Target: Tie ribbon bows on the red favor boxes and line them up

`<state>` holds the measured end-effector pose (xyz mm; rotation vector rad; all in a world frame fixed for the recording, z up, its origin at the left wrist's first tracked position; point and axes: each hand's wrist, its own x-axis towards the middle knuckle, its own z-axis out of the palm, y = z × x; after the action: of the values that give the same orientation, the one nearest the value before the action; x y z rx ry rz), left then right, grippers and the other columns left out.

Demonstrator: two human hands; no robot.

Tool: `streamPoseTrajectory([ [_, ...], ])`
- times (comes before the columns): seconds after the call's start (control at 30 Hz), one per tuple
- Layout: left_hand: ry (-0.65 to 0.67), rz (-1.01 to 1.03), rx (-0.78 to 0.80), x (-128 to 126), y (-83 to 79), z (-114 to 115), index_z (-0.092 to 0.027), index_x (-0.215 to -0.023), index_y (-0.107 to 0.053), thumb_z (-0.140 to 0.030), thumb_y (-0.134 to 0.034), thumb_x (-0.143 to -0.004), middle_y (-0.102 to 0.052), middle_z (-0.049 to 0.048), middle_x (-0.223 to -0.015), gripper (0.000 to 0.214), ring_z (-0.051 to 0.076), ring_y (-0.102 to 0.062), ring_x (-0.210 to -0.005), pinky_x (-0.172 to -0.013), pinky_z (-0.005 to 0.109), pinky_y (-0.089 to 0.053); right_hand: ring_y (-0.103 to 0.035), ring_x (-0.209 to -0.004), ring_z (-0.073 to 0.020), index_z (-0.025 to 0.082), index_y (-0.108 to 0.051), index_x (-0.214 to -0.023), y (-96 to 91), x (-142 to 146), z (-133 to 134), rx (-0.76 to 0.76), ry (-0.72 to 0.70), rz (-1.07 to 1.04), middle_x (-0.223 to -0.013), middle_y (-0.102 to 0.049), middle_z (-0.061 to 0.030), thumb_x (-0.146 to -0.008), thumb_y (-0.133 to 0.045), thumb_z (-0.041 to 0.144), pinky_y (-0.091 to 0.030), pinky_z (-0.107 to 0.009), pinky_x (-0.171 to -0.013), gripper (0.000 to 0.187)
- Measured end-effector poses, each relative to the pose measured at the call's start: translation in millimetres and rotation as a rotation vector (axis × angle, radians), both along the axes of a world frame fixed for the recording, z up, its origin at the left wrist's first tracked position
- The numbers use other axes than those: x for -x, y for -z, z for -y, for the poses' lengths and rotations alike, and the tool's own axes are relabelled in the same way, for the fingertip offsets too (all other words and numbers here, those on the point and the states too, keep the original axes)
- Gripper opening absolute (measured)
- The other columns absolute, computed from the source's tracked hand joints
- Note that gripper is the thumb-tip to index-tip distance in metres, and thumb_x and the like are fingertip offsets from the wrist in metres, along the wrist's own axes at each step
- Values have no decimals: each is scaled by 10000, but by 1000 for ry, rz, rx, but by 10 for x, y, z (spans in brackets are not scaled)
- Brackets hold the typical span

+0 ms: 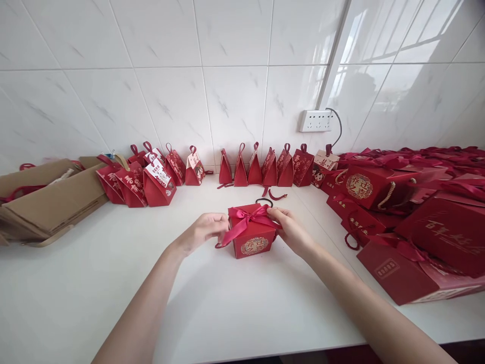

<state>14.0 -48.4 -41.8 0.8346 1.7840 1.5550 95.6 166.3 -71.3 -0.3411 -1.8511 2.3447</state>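
Note:
A small red gift box [253,241] with a gold emblem on its front stands on the white table [113,283]. A pink-red satin ribbon [245,218] is tied in a bow on its top. My left hand [204,230] pinches the bow's left loop, fingers closed on the ribbon. My right hand [291,230] grips the box's right top edge and the bow's right loop. A dark cord handle [264,201] shows just behind the box.
Several small red pyramid gift bags [261,169] line the tiled wall, with more at the left [146,182]. Flattened brown cardboard [49,199] lies far left. Larger red gift bags and boxes [417,217] pile up at the right. A wall socket [316,121] sits above.

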Motion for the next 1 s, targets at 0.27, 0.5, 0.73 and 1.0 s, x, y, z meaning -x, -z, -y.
streamPoseTrajectory([
  [0.27, -459, -203, 2, -27, 191, -244, -198, -907, -571, -537, -615, -729, -595, 1, -761, 385, 147, -561, -703, -652, 253, -411, -559, -891, -175, 240, -509, -977, 13, 14, -14, -277, 51, -245, -987, -586, -28, -704, -660, 469, -459, -304, -742, 387],
  [0.5, -432, -125, -50, -113, 219, -292, -180, -745, -530, -528, -622, -732, -627, 16, -760, 360, 153, -584, -701, -596, 236, -422, -566, -943, -193, 225, -532, -945, 13, 5, -42, -379, 2, -306, -1041, -570, -56, -743, -634, 440, -476, -338, -790, 312],
  [0.73, -430, -4, -112, -135, 180, -300, -163, -735, -548, -437, -691, -685, -612, 11, -768, 312, 133, -572, -714, -651, 237, -422, -556, -1004, -218, 198, -565, -743, -2, 1, -51, -502, 38, -379, -1096, -555, -75, -770, -594, 415, -449, -386, -871, 221],
  [1.0, -444, 83, -206, -131, 193, -296, -176, -768, -536, -364, -745, -618, -618, -4, -767, 319, 135, -585, -719, -675, 250, -428, -498, -1161, -225, 269, -521, -1136, -2, -5, -47, -527, -72, -422, -1243, -524, -71, -773, -615, 357, -407, -410, -972, 386],
])
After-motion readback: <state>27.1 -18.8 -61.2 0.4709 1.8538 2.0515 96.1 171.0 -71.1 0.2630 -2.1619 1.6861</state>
